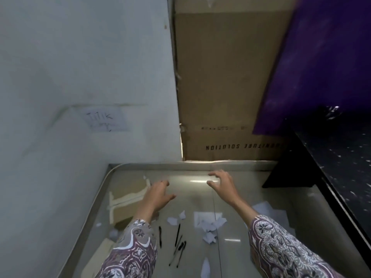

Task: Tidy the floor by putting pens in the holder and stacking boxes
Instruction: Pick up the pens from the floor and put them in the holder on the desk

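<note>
Pens (pixel 178 245) are lying in a loose black cluster on the floor (pixel 230 247), between my two forearms and nearer me than either hand, their long axes running roughly toward and away from me. I am holding my left hand (pixel 158 194) and right hand (pixel 220 183) out empty, fingers spread, beyond the pens. My left hand is looking slightly nearer them. No holder is showing.

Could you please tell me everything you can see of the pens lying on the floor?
The pens are slim, dark sticks, probably plastic, lying loose on the glossy pale floor between the person's two sleeved forearms. One lies apart on the left, nearly upright in the picture; the others form a loose bunch, some crossing. Scraps of white paper lie around them. Neither hand touches them, and no holder is in view.
</note>
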